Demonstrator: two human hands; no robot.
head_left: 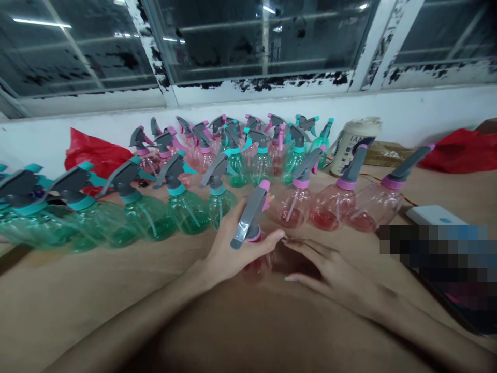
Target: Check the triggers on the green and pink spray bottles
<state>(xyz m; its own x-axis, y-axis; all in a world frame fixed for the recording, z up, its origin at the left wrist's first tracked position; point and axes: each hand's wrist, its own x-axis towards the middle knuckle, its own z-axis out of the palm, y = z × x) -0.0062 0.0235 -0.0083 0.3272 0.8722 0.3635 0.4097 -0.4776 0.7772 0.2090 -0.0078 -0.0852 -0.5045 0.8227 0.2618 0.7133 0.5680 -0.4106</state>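
Note:
My left hand point(233, 248) is wrapped round a pink spray bottle point(258, 267) with a grey trigger head and pink collar, standing near the table's front. Most of its body is hidden by my fingers. Just to its right is my right hand point(326, 267), its fingers stretched out and apart, holding nothing; the fingertips come close to my left thumb, and I cannot tell if they touch. Behind my hands stand a green spray bottle point(220, 207) on the left and a pink spray bottle point(294, 207) on the right, in a row with several others.
More spray bottles point(262, 166) crowd by the wall. Red plastic bags point(91, 155) lie left and right. A cream tumbler point(351, 145) stands behind the pink bottles. At right are a white box point(435, 215) and a dark, pixelated device point(446, 280) on the table point(155, 274).

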